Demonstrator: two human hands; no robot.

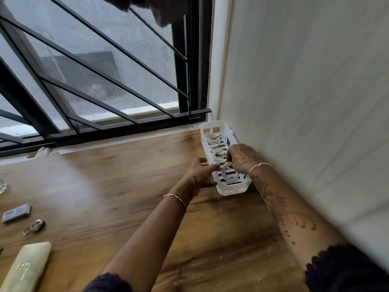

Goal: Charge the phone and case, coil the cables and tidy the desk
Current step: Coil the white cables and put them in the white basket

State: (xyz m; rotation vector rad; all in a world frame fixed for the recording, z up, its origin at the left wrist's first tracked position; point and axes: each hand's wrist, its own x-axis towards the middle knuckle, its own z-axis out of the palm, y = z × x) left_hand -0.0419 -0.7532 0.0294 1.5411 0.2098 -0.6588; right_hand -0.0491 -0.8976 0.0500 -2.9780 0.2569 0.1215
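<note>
Head view, wooden surface (136, 165) in the corner between window (105, 70) and wall (305, 102).

- White slotted basket (226, 191) lies on the surface, its long side close along the wall.
- Three white coiled cables in the basket, in a row: far coil (212, 139), middle coil (219, 154), near coil (229, 174).
- Right hand (242, 158): over the basket, fingertips curled, pinching the top of the near coil. That coil stands tilted over the slotted bottom at the near end; whether its lower edge touches the bottom cannot be told.
- Left hand (200, 169): released, fingers straight and reaching to the basket's left rim, thumb along the outer wall below. Nothing grasped.
- Both wrists carry thin bangles; dark sleeves at the bottom edge.
- Left part of the surface, well apart from the basket: a small grey box (16, 212), a metal padlock-like piece (34, 226), and a long pale green object (27, 268), blurred.
</note>
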